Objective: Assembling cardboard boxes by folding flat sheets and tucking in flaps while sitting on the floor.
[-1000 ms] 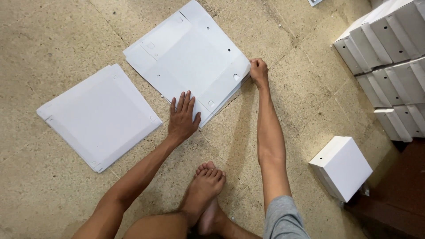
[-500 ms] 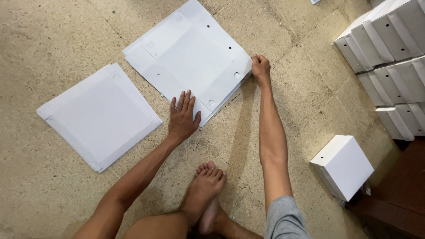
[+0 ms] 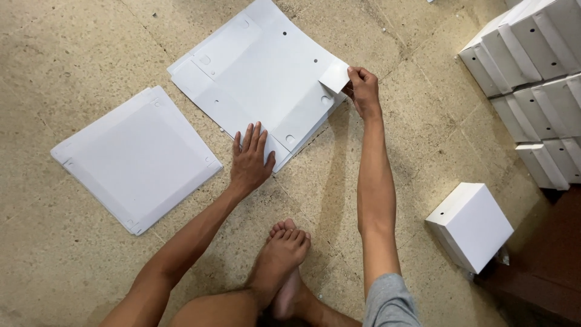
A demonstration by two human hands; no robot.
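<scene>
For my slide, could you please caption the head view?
Left hand presses flat white cardboard sheets on the floor while right hand lifts a corner flap.

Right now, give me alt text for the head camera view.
A left hand presses a flat white cardboard box blank onto a speckled stone floor, while the right hand lifts its corner flap. A folded white box sits nearby.

Left hand [image 3: 250, 161] pressed flat, fingers spread; right hand [image 3: 364, 89] pinching, arm extended.
</scene>
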